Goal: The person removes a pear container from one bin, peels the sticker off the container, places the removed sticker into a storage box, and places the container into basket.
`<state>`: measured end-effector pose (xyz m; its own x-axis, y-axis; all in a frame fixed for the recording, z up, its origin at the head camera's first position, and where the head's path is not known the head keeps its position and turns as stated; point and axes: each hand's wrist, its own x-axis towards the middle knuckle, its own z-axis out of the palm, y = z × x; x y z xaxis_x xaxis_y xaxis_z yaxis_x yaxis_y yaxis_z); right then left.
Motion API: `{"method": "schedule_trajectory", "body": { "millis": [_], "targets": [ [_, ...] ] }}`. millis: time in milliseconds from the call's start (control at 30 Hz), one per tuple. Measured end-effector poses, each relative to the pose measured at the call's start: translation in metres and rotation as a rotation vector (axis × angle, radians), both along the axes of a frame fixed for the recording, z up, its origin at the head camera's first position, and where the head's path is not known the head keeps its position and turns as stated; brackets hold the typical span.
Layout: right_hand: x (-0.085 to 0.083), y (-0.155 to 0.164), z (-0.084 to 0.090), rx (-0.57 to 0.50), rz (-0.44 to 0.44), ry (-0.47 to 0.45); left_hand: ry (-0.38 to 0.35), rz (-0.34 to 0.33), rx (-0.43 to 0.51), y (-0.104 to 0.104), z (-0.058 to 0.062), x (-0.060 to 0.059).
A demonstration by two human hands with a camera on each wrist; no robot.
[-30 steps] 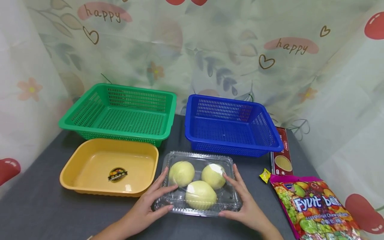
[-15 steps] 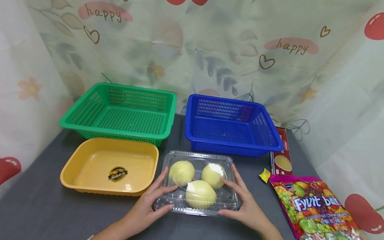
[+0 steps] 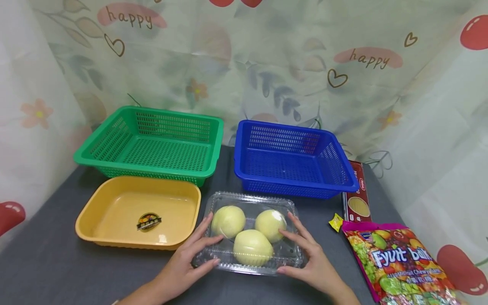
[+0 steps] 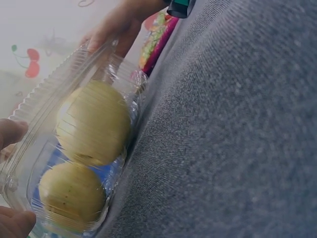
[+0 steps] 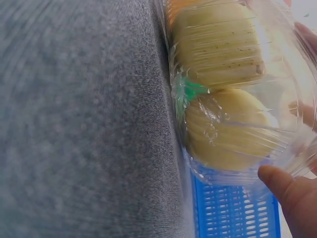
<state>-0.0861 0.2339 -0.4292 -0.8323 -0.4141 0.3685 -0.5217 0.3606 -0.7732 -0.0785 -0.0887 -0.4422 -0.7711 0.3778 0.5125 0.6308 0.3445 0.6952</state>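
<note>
In the head view, a clear plastic clamshell box (image 3: 263, 267) lies at the front middle of the table, its lid down. Through the lid I see three pale yellow round fruits (image 3: 253, 248); two of them (image 4: 94, 124) also show through the side wall in the left wrist view. My left hand (image 3: 187, 258) holds the box at its left side, thumb by the front edge and fingers spread over the lid. On the opposite side my right hand (image 3: 314, 262) holds it likewise; its thumb (image 5: 280, 181) touches the plastic in the right wrist view.
Behind the box stand a green basket (image 3: 152, 167) and a blue basket (image 3: 297, 186). A yellow tray (image 3: 129, 241) with a dark label is at the left. At the right lie a red-brown box (image 3: 358, 190), a small yellow wrapped candy (image 3: 336, 222) and a colourful candy bag (image 3: 396, 262).
The fingers of my right hand have moved slightly inward over the lid. The box and fruits appear a touch farther left; otherwise everything stays where it was.
</note>
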Motion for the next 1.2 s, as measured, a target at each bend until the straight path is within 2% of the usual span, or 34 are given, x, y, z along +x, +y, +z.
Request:
{"method": "schedule_trajectory", "body": {
  "millis": [200,400,533,767,833,1100,1200],
  "targets": [
    [0.002,-0.002,0.005,-0.037,0.015,-0.038,0.017,0.003,0.011,-0.001,0.004,0.002],
    [0.003,-0.002,0.008,-0.075,0.053,-0.022,0.033,0.035,0.002,0.000,0.011,0.005],
    [0.004,-0.002,0.010,-0.066,0.052,-0.010,0.016,0.036,-0.005,-0.001,0.014,0.006],
    [0.008,-0.002,0.015,-0.018,0.032,0.026,0.059,0.024,-0.003,-0.002,0.018,0.006],
    [0.009,-0.002,0.017,-0.016,0.028,0.038,0.051,0.029,-0.004,-0.002,0.020,0.007],
    [0.011,-0.005,0.028,-0.121,0.113,0.061,0.026,0.045,0.005,-0.004,0.027,0.009],
    [0.010,-0.006,0.031,-0.128,0.125,0.076,0.018,0.053,0.006,-0.005,0.029,0.009]
  ]
}}
